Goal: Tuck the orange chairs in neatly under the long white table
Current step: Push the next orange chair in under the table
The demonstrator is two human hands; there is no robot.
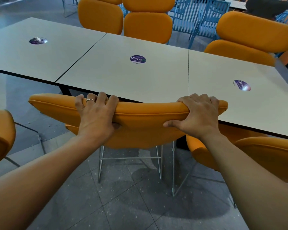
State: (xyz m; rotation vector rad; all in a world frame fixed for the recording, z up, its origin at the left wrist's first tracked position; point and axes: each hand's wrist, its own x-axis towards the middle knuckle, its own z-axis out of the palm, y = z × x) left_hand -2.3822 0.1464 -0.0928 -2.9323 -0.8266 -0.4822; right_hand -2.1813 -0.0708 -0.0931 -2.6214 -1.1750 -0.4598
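An orange padded chair [148, 113] on thin metal legs stands at the near edge of the long white table [106, 68], its backrest top touching or almost touching the table edge. My left hand [96, 112] grips the top of the backrest left of centre, fingers curled over it, a ring on one finger. My right hand [198, 113] grips the same backrest near its right end, thumb underneath. Its seat is hidden below the backrest.
Another orange chair [264, 156] sits close on the right, partly under the table, and one [0, 136] stands at the left edge. Three orange chairs [148, 25] line the far side. Blue slatted chairs [198, 19] stand behind. Round purple stickers [137, 59] mark the tabletop. Grey tiled floor lies below.
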